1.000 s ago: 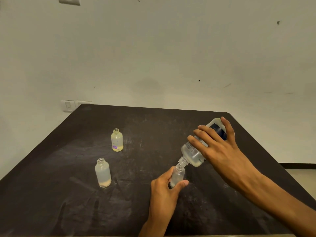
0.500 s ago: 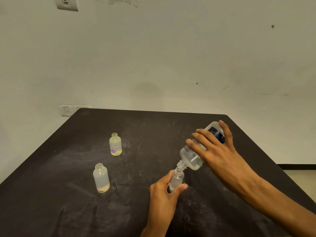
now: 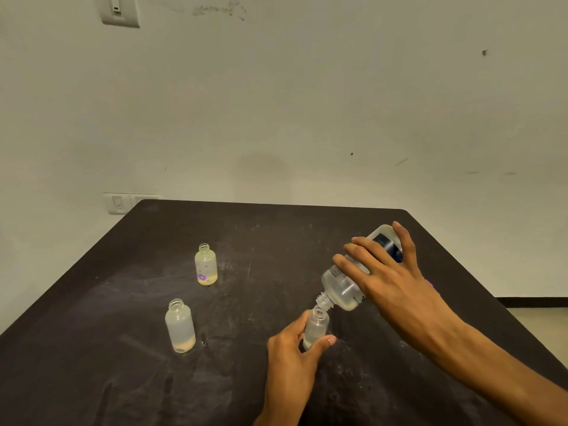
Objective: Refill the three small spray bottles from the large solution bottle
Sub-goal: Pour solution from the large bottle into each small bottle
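Note:
My right hand (image 3: 387,281) grips the large clear solution bottle (image 3: 344,287), tilted neck-down to the left, its mouth touching the open mouth of a small clear bottle (image 3: 316,327). My left hand (image 3: 292,358) holds that small bottle upright on the dark table (image 3: 92,379). Two other small bottles stand uncapped to the left: a frosted one (image 3: 180,325) with a little liquid at its bottom, and farther back a yellowish one (image 3: 206,265) with a purple flower print.
The table's back edge meets a pale wall with a switch plate (image 3: 118,203) at the left corner. Another wall plate (image 3: 118,10) sits high up. Floor shows beyond the table's right edge (image 3: 538,327).
The view has tipped up slightly, so everything sits a little lower and left in frame. Both hands keep the same hold, the large bottle still tilted over the small one.

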